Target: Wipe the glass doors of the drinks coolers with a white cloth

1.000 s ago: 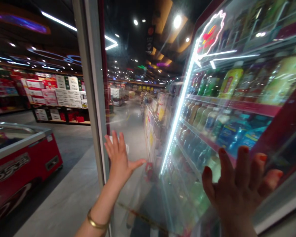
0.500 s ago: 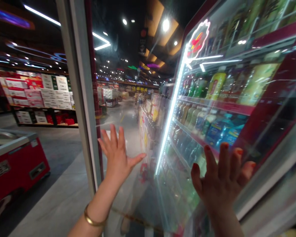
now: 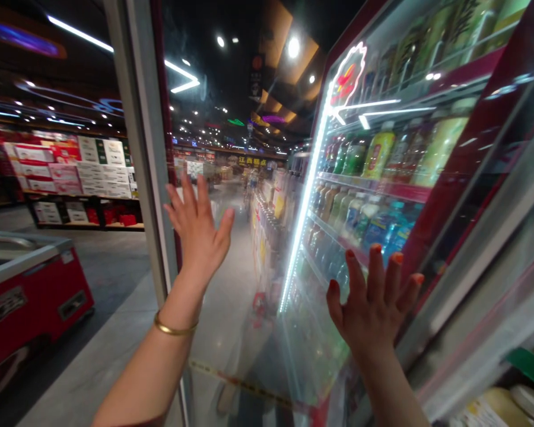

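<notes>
My left hand point(image 3: 198, 231) is raised with its fingers spread, near the grey frame point(image 3: 142, 142) of a glass door point(image 3: 231, 284). A gold bangle point(image 3: 175, 327) circles that wrist. My right hand point(image 3: 371, 311), its nails painted orange, is also up with fingers apart and nothing in it. It appears before the glass, in front of the shelves of bottles point(image 3: 380, 154). Whether either palm touches the glass, I cannot tell. A bright light strip point(image 3: 309, 207) runs along the edge of the bottle shelves, and some of that scene may be a reflection.
At the left stands a red vehicle-shaped unit point(image 3: 31, 314) on the grey floor point(image 3: 115, 332). Stacked boxes point(image 3: 102, 172) fill a display behind it. Through the glass an aisle lined with goods point(image 3: 267, 225) runs back. Jars point(image 3: 498, 406) sit at the lower right.
My left hand has moved up and slightly left. My right hand has shifted left. The bottle shelves appear further left, and the jars at lower right show more.
</notes>
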`<state>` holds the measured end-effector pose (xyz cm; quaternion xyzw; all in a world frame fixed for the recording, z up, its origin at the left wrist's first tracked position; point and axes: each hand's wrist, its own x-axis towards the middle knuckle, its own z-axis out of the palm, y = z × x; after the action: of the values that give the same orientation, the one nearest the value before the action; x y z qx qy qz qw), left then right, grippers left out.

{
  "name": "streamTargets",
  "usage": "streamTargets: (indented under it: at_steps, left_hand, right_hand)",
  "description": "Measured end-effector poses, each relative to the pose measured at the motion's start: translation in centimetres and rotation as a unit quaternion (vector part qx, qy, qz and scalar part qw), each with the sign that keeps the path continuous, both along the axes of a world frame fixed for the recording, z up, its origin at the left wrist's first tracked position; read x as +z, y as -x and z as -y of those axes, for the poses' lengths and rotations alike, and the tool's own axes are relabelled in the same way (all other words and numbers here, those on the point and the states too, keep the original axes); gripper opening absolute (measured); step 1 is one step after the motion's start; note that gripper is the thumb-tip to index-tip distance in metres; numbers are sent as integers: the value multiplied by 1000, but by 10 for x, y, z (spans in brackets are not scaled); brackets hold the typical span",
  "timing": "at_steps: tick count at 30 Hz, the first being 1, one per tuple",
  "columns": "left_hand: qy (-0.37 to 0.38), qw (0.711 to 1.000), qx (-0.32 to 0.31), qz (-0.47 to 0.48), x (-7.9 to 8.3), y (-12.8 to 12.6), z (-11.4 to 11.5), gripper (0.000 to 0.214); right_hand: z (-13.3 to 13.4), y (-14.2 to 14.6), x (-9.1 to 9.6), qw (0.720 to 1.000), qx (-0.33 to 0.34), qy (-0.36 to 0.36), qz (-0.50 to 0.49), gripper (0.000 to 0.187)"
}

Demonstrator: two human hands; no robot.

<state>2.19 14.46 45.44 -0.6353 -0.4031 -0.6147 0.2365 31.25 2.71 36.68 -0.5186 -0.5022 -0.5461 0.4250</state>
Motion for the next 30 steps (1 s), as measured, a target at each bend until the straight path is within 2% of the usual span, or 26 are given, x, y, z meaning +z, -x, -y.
streamTargets:
  at_steps: [1, 2, 3, 4, 6, 8, 9, 10, 11, 13, 15, 16, 17, 18, 20, 22, 23, 24, 25, 27, 29, 30]
  left_hand:
    - [-10, 1000, -2, -10, 12, -11, 5, 90]
    - [-25, 999, -6, -44, 17, -26, 13, 94]
    - [-45, 994, -16, -101, 14, -41, 23, 98]
    - [-67, 982, -29, -172, 3, -54, 33, 101]
    - [-109, 944, -54, -307, -29, -65, 48, 100]
    - [-124, 921, -57, -365, -55, -51, 47, 94]
    - [-115, 927, -47, -354, -59, -36, 42, 92]
    - [-96, 943, -33, -318, -55, -20, 33, 92]
    - [-70, 961, -17, -267, -45, -4, 24, 94]
    - [-27, 987, 1, -156, -9, 13, 10, 96]
    - [-18, 996, 4, -92, 27, 3, 8, 97]
    - [-27, 995, 2, -94, 37, -11, 12, 97]
    - [-42, 992, -4, -120, 40, -28, 19, 98]
    - [-61, 983, -13, -171, 35, -45, 27, 99]
    - [-91, 940, -49, -326, 11, -64, 40, 96]
    - [-108, 882, -80, -453, -15, -55, 42, 87]
    - [-114, 868, -85, -475, -22, -40, 37, 84]
    - [-120, 872, -81, -468, -22, -21, 29, 83]
    - [-123, 889, -70, -436, -14, -2, 19, 83]
    - [-115, 935, -41, -333, 18, 27, -2, 87]
    - [-99, 966, -26, -238, 52, 28, -14, 92]
    - [-94, 974, -24, -206, 62, 19, -14, 94]
  right_hand:
    - [0, 0, 0, 1000, 2, -1, 1, 77]
    - [-1, 0, 0, 1000, 5, -1, 2, 77]
    - [-1, 0, 1, 1000, 8, -2, 4, 77]
    - [-1, 0, 1, 1000, 11, -4, 7, 77]
    - [-1, -1, 2, 1000, 14, -7, 11, 77]
    - [-1, 0, 3, 1000, 18, -8, 17, 77]
    - [0, 0, 3, 1000, 20, -8, 20, 76]
    - [0, 0, 3, 1000, 21, -7, 23, 76]
    - [0, 1, 4, 999, 22, -6, 24, 77]
    - [1, 2, 4, 1000, 25, 1, 19, 81]
    - [2, 2, 4, 999, 34, 11, 10, 85]
    - [2, 2, 5, 999, 37, 17, 7, 87]
    - [2, 1, 5, 999, 37, 22, 8, 87]
    - [2, 0, 5, 999, 33, 27, 14, 87]
    - [3, -1, 6, 999, 22, 33, 26, 85]
    - [3, -1, 7, 999, 12, 37, 27, 85]
    - [3, -1, 7, 999, 10, 36, 22, 85]
    - [3, -1, 7, 999, 7, 36, 15, 85]
    - [3, 0, 8, 999, 4, 37, 13, 85]
    - [1, 0, 8, 999, -4, 40, 15, 85]
    - [-1, 0, 8, 999, -16, 35, 22, 83]
    - [-2, 0, 8, 999, -26, 28, 28, 81]
